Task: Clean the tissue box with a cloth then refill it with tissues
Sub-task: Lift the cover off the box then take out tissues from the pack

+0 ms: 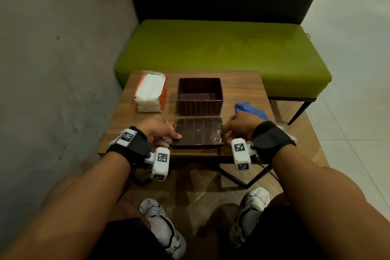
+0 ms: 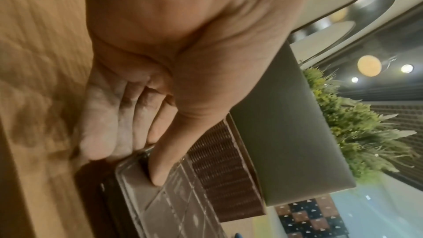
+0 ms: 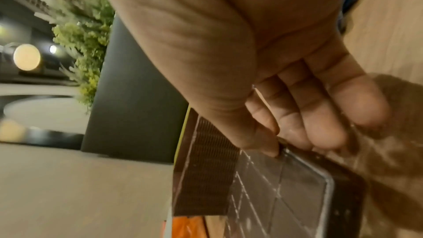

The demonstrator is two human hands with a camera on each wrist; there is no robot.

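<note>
Flat dark-brown rectangular lid [image 1: 198,132] lies crosswise between left hand [image 1: 157,131] and right hand [image 1: 238,125], each pinching one short edge; blue cloth [image 1: 250,110] just beyond right hand

head: high, looking down | wrists: close, low | shared: lid [image 1: 198,132]

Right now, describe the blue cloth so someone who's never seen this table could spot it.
Find the small wooden table in front of the green bench. The crumpled blue cloth lies near its right edge, right of the dark woven box, just beyond the right hand. It is the only blue, soft thing there.
</note>
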